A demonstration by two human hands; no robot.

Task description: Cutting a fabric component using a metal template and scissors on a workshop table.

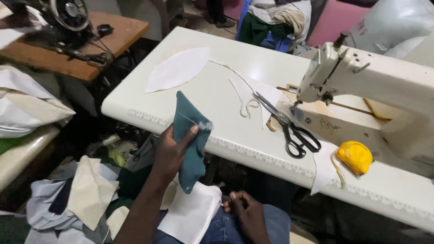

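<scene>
My left hand (172, 151) holds up a dark green leaf-shaped fabric piece (190, 140) in front of the white table's near edge, thumb pressed on its face. My right hand (244, 210) rests low on my lap, fingers curled at the edge of a white fabric piece (192, 212) lying over my jeans. On the white table (226, 68) lies a white leaf-shaped fabric cutout (178, 68). Black-handled scissors (287, 124) lie next to the white sewing machine (375, 86).
A yellow tape measure (356, 157) sits at the table's front right. White fabric scraps (253, 97) lie by the scissors. A black sewing machine (68, 22) stands on a wooden table at the back left. Cloth pieces (77, 199) are heaped at the lower left.
</scene>
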